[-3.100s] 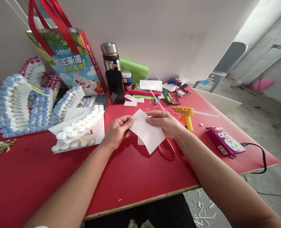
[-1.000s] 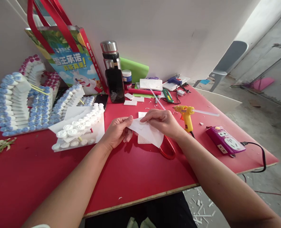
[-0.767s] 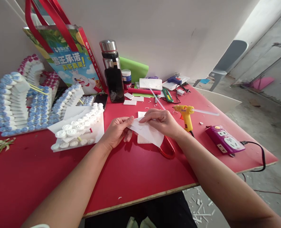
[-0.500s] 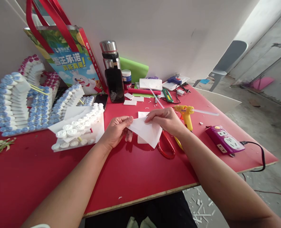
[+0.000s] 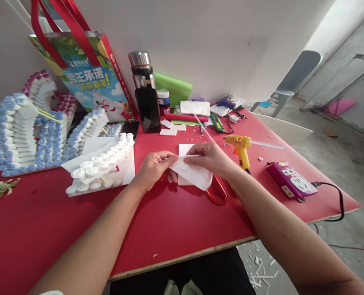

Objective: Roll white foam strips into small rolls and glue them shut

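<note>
A thin white sheet of paper (image 5: pixel 197 175) is held between both my hands above the red table. My left hand (image 5: pixel 157 166) pinches its left edge between thumb and fingers. At its upper right, my right hand (image 5: pixel 211 159) grips the far edge, where the paper curls over. Under the sheet lies another white piece (image 5: pixel 185 150), partly covered. Red-handled scissors (image 5: pixel 219 192) rest beneath the paper's right corner, their blades hidden. To the left of my left hand stands a white model with rolled white rosettes (image 5: pixel 91 170).
A yellow glue gun (image 5: pixel 240 149) and a purple power strip (image 5: pixel 292 180) are at the right. Behind stand a phone (image 5: pixel 148 110), a steel flask (image 5: pixel 140 67) and a printed bag (image 5: pixel 86 78). Blue-and-white rosette models (image 5: pixel 16 135) fill the left. The table's front edge (image 5: pixel 182 258) is near me.
The paper's upper edge has curled over toward me between my fingers. My hands have come slightly closer together, both still holding the sheet.
</note>
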Available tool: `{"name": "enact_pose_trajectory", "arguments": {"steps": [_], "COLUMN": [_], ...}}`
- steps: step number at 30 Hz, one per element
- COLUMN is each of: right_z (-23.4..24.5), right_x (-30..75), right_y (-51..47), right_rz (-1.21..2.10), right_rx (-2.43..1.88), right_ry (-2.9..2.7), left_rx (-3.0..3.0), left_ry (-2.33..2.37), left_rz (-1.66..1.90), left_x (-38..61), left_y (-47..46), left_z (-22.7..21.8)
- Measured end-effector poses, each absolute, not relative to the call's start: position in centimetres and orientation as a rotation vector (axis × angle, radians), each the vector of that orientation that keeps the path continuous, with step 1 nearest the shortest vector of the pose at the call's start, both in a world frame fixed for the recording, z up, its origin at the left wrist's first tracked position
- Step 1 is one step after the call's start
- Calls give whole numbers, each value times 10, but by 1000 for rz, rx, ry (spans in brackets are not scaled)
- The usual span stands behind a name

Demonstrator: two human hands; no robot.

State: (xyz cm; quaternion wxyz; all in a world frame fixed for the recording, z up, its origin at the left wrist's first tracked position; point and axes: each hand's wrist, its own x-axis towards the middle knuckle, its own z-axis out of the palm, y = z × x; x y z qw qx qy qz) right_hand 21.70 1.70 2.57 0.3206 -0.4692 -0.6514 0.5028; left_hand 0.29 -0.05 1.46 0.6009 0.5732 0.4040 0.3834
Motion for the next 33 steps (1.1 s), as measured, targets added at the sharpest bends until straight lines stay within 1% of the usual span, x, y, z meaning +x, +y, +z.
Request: {"name": "enact_pose_trajectory", "arguments": {"steps": [3,9,16,22,29,33], "right_z": [24,25,29,29,32,32], "right_x": [217,220,224,225,223,227], "right_y": [17,19,18,18,17,19], "right_rz": [1356,1531,1656,1530,1493,1433], "right_rx": [-1203,-992,-908,-1035,-1056,-1051], "right_ry": [-1673,-1463,-1324,-1435,-1505,-1583], "left_rx": [1298,1153,1123,1089,1028,1024], "left_ry": [924,830,753,764,814,811], "left_rz": [902,1034,1074,974,817,803], "left_x": [3,-3,-7,-7,-7,-8], "left_y": [0,4,4,3,7,8], "left_z": [14,11,11,15,11,10]}}
